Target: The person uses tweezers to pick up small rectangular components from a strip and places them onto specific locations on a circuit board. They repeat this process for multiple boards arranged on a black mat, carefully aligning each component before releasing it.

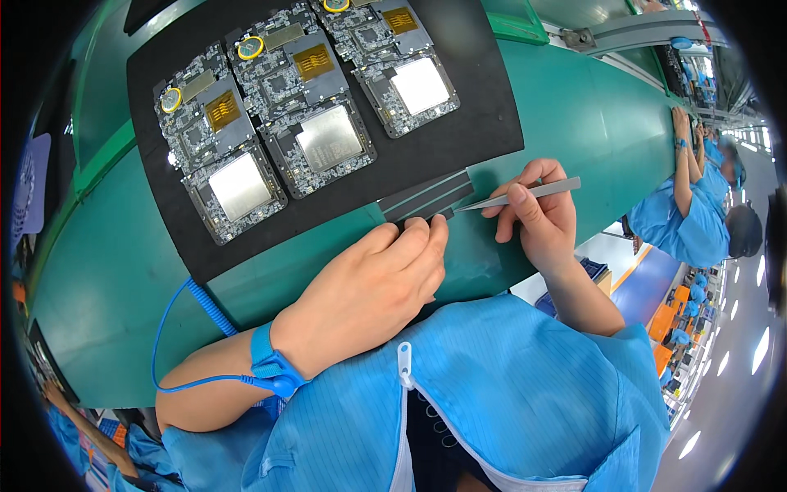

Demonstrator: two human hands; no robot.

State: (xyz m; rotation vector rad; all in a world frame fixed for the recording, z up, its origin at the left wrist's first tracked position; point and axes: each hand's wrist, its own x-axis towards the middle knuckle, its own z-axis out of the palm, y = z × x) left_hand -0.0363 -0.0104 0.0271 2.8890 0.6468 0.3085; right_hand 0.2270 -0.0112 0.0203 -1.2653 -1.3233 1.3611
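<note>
My right hand [541, 215] is closed around a pair of metal tweezers [533, 193], their pointed tips aimed left. Those tips meet the right end of a small sheet of black strips [430, 197], with pale lines between the strips. My left hand [369, 275] is closed, its fingertips gathered at the near edge of that sheet; the thumb is hidden beneath. Beyond my hands, three populated circuit boards lie on a black mat [459, 123]: a left board [238, 187], a middle board [328, 139] and a right board [420, 86], each with a silver metal plate and a yellow-ringed round part.
A blue wrist strap [266, 357] circles my left wrist, its coiled cord [211, 307] running over the green table mat [590, 107]. People in blue work clothes sit farther along at the right, one with arms [683, 156] on the table. A metal rail [648, 33] crosses the far right.
</note>
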